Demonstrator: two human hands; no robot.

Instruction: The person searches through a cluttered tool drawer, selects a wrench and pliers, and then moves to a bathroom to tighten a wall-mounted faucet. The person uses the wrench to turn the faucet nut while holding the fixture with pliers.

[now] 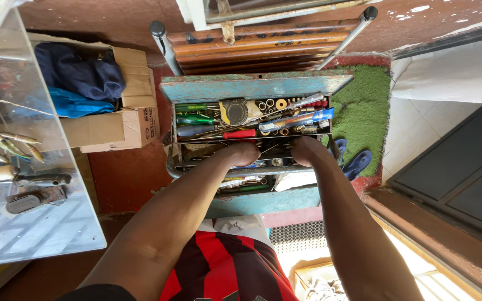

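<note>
A worn blue metal toolbox (252, 86) stands open on the floor below me, its trays spread out. The far tray holds green- and red-handled screwdrivers (196, 120), a yellow tape measure (235, 111), a blue tool and several small metal rings. My left hand (244, 153) and my right hand (307, 150) both reach down into the middle of the box, fingers curled out of sight among the tools. Whether either hand grips anything is hidden.
A cardboard box (121, 120) with dark blue cloth sits left of the toolbox. A glass tabletop (34, 223) with metal tools lies at the far left. A green mat (366, 106) and blue sandals (355, 161) lie to the right. A rusty ladder-like frame (263, 44) leans beyond.
</note>
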